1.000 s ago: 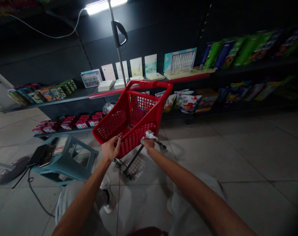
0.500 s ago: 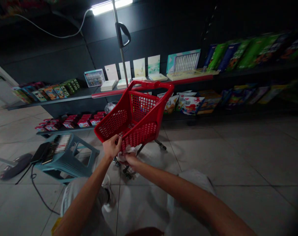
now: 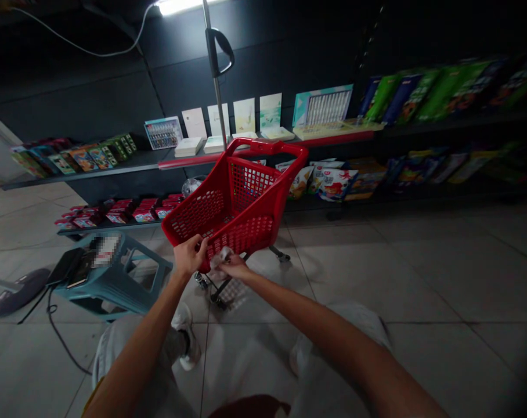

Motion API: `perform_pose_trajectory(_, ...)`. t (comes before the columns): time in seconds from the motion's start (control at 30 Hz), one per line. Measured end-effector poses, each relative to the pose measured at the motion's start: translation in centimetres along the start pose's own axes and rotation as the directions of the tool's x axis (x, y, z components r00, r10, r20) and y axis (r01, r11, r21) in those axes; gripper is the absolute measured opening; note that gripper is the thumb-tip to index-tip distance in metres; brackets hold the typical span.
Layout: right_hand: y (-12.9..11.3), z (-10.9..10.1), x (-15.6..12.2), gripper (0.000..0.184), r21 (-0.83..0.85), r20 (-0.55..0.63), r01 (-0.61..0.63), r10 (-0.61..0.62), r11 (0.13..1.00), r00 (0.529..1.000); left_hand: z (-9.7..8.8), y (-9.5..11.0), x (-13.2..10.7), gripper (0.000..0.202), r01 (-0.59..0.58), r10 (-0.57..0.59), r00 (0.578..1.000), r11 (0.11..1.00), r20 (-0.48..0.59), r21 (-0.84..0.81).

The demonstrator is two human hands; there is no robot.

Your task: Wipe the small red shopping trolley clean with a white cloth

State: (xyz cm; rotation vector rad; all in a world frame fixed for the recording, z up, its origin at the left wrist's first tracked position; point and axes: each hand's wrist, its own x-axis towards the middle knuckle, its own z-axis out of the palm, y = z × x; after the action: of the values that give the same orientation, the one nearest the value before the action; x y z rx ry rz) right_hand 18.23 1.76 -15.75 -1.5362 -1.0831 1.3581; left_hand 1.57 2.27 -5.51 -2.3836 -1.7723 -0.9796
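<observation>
A red plastic shopping cart (image 3: 250, 232) on dark metal legs and casters stands in front of me. My left hand (image 3: 188, 255) grips the rim at its near left corner, fingers curled over the edge. Just to the right and a little lower, my right hand (image 3: 234, 267) is closed on a crumpled whitish cloth (image 3: 221, 257). The cloth lies against the outer side of the basket near that corner. My right fingertips are partly hidden by the cloth.
A blue-grey plastic stool (image 3: 115, 284) at the left carries dark items and a cable. Behind the cart runs a dark shelf (image 3: 145, 162) with books, boxes and snack bags. A metal pole (image 3: 217, 87) with a black handle rises behind the cart. A round-based stand (image 3: 22, 293) is at far left.
The view has shifted slightly, so the cart and stool appear a little further left. My right hand and the cloth have moved slightly up along the basket's side. The left hand keeps its grip.
</observation>
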Motion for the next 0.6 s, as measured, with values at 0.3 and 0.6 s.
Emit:
perform_pose_trajectory(0.3,-2.7,-10.9,6.0,0.038,-0.033,-0.557,0.136,-0.131,0.99,0.82,-0.3,-0.8,0.3,0.038,0.007,-0.007,1.0,1.0,0.015,0.004)
perform_pose_trajectory(0.6,-10.0,-16.1,5.1,0.045,-0.393,-0.728,0.575,-0.625,0.718,0.283,-0.4,-0.7,0.1,0.039,0.007,-0.006,0.999,1.0,0.046,-0.025)
